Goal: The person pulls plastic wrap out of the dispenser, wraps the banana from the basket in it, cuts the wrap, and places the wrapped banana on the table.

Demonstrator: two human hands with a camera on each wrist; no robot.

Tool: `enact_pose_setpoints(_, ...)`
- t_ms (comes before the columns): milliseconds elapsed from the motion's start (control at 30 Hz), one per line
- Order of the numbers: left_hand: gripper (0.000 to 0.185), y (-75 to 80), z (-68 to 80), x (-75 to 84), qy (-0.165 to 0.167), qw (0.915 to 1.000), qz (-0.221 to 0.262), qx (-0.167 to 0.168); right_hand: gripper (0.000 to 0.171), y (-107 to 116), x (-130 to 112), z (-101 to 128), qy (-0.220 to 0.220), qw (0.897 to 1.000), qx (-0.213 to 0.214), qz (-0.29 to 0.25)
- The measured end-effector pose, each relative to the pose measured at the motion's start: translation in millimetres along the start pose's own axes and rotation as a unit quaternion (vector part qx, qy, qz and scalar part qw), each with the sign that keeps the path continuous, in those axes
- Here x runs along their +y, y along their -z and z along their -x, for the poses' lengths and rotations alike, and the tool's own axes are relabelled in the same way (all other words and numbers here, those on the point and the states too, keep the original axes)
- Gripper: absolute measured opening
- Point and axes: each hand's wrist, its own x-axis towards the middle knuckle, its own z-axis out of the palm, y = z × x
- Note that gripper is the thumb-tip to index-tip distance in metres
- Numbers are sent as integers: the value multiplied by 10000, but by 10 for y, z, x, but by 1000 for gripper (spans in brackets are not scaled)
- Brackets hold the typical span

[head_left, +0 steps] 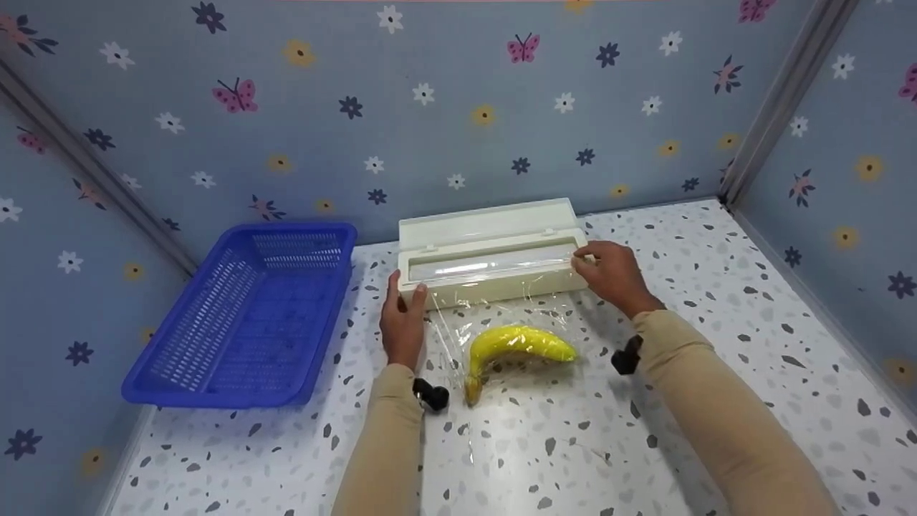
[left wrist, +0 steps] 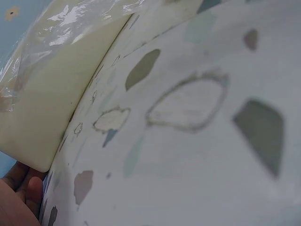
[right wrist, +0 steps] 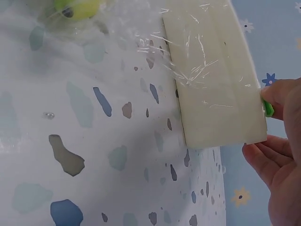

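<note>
A cream cling-film dispenser (head_left: 494, 261) stands open at the back of the speckled table (head_left: 716, 287). A clear film sheet (head_left: 494, 315) runs from it toward me, and a yellow banana (head_left: 516, 342) lies on that sheet. My left hand (head_left: 405, 288) grips the dispenser's left end, thumb on its front face. At the right end my right hand (head_left: 582, 259) pinches a small green slider (right wrist: 268, 108) on the dispenser (right wrist: 216, 80). In the left wrist view the left hand (left wrist: 19, 193) shows under the box corner (left wrist: 42, 122). Wrinkled film (right wrist: 188, 70) clings to the box front.
A blue plastic basket (head_left: 251, 308) with nothing in it sits at the left, close to the dispenser. Flowered walls (head_left: 458, 107) close the table in behind and on both sides. Bare tabletop lies in front of the banana and to the right.
</note>
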Motion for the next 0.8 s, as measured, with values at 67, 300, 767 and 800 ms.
enact_pose_setpoints(67,69,-9,-5,-8,-28,10000,4,-3,20,8,30,-2,8,10000,34,0)
enact_pose_setpoints(300,67,0,11,4,-68,10000,24,24,26,36,148,44,-203,9995,-111,-229)
enact_pose_setpoints(767,68,-1,22,-22,-207,9998,7,-19,33,49,205,126,-618,9968,-124,-491)
enact_pose_setpoints(800,68,-2,24,-19,-214,9998,62,-14,33,43,202,126,-706,9961,-120,-521)
